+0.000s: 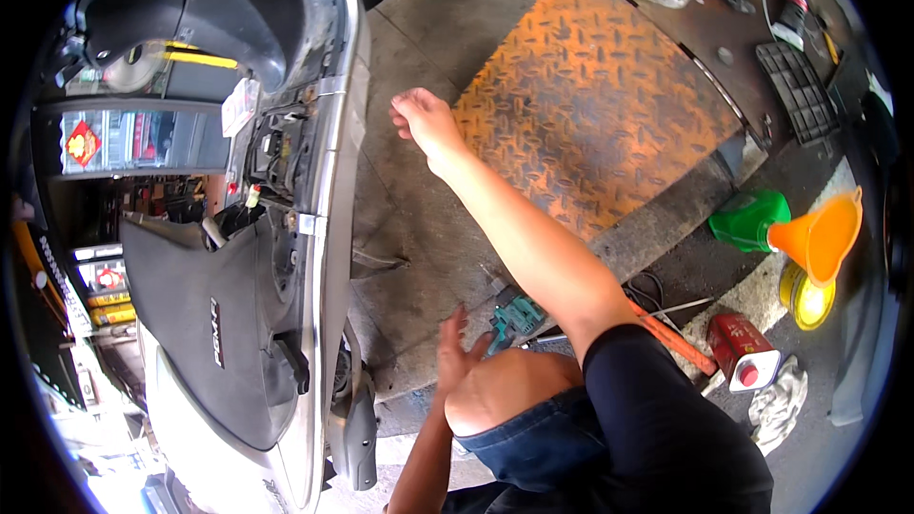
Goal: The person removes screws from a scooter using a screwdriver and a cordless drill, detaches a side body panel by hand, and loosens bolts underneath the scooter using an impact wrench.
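Note:
My right hand (426, 124) reaches far forward over the concrete floor, beside the scooter (214, 324) and left of an orange metal plate. Its fingers are curled in toward the thumb; whatever they hold, if anything, is too small to make out. Close to my bent knee, my left hand (459, 352) has its fingers apart, with nothing visible in them. A teal power drill (517, 317) lies just right of that hand. The scooter fills the left side, with a black seat, a silver side edge and exposed wiring (274, 148) at an uncovered section.
The orange tread plate (600, 100) lies ahead on the right. Right of me are a green bottle (747, 221), an orange funnel (824, 233), a yellow can (807, 297), a red can (741, 350) and a rag (781, 405). A scooter footrest (381, 262) juts toward me.

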The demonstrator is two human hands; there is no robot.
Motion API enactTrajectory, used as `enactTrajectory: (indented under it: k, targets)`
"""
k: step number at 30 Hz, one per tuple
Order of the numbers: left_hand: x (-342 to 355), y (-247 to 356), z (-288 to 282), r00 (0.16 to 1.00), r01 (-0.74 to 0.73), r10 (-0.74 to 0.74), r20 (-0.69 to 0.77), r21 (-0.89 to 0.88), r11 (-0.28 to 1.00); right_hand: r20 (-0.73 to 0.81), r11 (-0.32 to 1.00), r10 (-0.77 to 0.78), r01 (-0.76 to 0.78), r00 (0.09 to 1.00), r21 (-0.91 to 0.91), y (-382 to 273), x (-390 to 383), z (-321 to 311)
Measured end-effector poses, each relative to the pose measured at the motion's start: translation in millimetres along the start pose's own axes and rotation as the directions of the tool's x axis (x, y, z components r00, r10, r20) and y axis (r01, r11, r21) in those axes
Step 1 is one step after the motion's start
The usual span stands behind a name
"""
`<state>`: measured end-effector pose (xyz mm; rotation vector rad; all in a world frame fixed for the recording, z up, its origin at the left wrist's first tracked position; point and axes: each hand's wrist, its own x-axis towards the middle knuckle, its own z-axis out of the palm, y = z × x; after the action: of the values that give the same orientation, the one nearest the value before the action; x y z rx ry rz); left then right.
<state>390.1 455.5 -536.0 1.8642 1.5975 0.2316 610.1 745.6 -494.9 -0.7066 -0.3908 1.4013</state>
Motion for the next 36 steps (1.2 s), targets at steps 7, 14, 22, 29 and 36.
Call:
enactTrajectory:
  k: [7,14,22,29,36]
  targets:
    - [-55,22,-114,0.820,0.013,-0.513,-0.252,-0.889,0.457,0.034,0.934,0.296,-0.297,0.955,0.197,36,103,40]
    - [-156,-44,-152,0.581,-0.436,-0.708,-0.401,-0.888,0.146,-0.021,0.936,0.239,-0.224,0.971,0.272,37,92,44]
    - [-159,-47,-155,0.653,-0.720,-0.366,-0.663,-0.694,-0.028,-0.099,0.997,0.075,-0.074,0.992,0.014,28,92,38]
    - [-152,-52,-147,0.610,-0.728,-0.466,-0.641,-0.686,-0.010,-0.281,0.861,-0.502,0.504,0.818,-0.069,45,97,57]
    - [-158,-61,-146,0.577,-0.725,-0.512,-0.636,-0.687,0.037,-0.228,0.850,-0.519,0.470,0.824,-0.237,47,97,44]
